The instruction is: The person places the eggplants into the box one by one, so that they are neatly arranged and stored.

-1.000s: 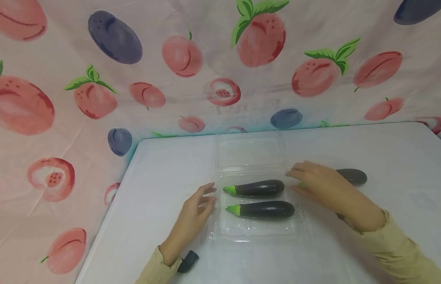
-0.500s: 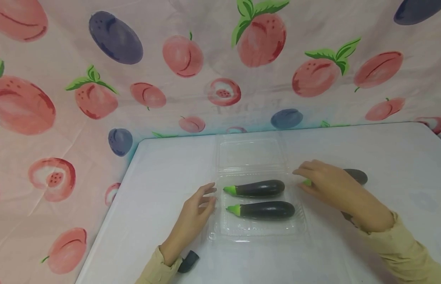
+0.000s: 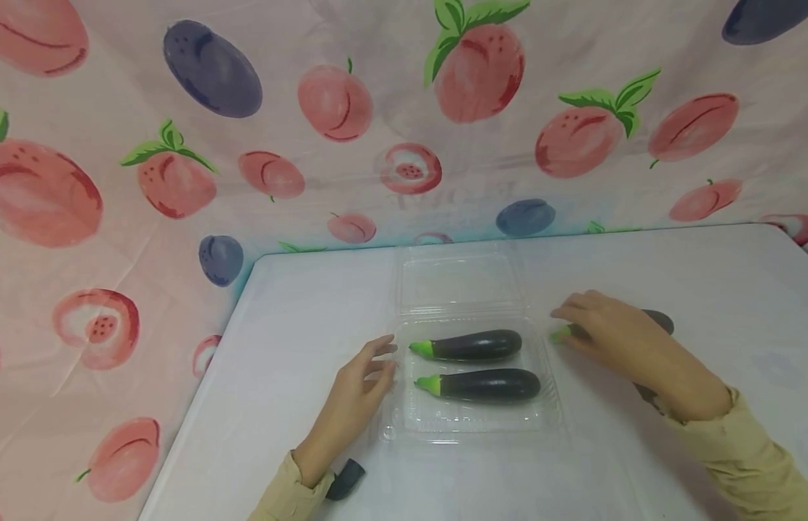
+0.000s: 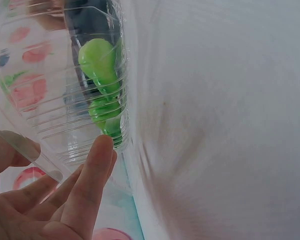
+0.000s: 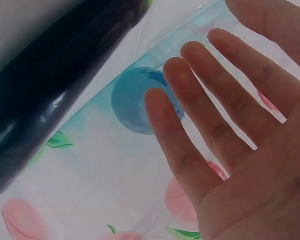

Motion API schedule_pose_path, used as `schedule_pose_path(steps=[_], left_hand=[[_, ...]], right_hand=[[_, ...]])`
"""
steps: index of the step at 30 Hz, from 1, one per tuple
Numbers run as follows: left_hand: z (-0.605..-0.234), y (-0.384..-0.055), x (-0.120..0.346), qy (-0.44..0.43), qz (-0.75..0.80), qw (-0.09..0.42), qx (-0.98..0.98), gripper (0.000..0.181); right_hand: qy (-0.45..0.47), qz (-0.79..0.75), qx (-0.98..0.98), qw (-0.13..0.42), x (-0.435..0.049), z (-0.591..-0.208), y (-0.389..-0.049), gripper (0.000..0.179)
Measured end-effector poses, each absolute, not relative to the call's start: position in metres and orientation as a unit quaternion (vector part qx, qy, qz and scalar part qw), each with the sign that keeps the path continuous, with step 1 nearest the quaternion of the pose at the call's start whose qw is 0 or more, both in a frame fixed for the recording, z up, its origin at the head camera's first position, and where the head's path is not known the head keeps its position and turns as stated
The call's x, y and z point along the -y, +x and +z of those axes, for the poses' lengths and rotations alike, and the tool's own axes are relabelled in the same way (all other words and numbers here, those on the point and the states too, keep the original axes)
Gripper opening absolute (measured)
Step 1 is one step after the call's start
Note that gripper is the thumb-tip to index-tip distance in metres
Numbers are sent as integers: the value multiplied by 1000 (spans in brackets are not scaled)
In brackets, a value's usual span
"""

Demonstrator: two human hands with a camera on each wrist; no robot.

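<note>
Two dark eggplants, the upper one (image 3: 478, 346) and the lower one (image 3: 490, 385), lie side by side in a clear hinged plastic container (image 3: 471, 423). Its lid (image 3: 461, 281) is folded back. My left hand (image 3: 348, 398) is at the container's left edge; in the left wrist view its fingers (image 4: 87, 187) touch the ribbed wall by the green stems. A third eggplant (image 3: 660, 320) lies on the table right of the container, partly hidden by my right hand (image 3: 615, 340) above it. In the right wrist view that hand's fingers (image 5: 190, 140) are straight, apart from the eggplant (image 5: 50, 100).
The white table (image 3: 723, 282) extends on both sides of the container. A fruit-print cloth (image 3: 390, 94) hangs behind it and along the left. A dark wrist device (image 3: 346, 479) shows under the left sleeve.
My right hand has drawn away from the container to the right, uncovering more of the third eggplant's stem end. My left hand and the eggplants look still.
</note>
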State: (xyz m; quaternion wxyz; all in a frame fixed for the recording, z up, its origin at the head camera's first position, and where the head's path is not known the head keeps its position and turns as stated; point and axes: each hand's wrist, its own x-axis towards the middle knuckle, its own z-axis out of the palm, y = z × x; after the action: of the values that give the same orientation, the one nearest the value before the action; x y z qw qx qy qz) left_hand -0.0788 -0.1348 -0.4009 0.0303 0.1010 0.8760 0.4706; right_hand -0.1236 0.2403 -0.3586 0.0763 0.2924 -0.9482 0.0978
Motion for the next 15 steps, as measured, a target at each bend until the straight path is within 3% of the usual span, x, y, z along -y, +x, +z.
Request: schedule_pose_path(steps=[15], left_hand=[[-402,-80,135,104,467,29,-878,44]], right_hand=[[278,89,955,45,-253,-370,-130,32]])
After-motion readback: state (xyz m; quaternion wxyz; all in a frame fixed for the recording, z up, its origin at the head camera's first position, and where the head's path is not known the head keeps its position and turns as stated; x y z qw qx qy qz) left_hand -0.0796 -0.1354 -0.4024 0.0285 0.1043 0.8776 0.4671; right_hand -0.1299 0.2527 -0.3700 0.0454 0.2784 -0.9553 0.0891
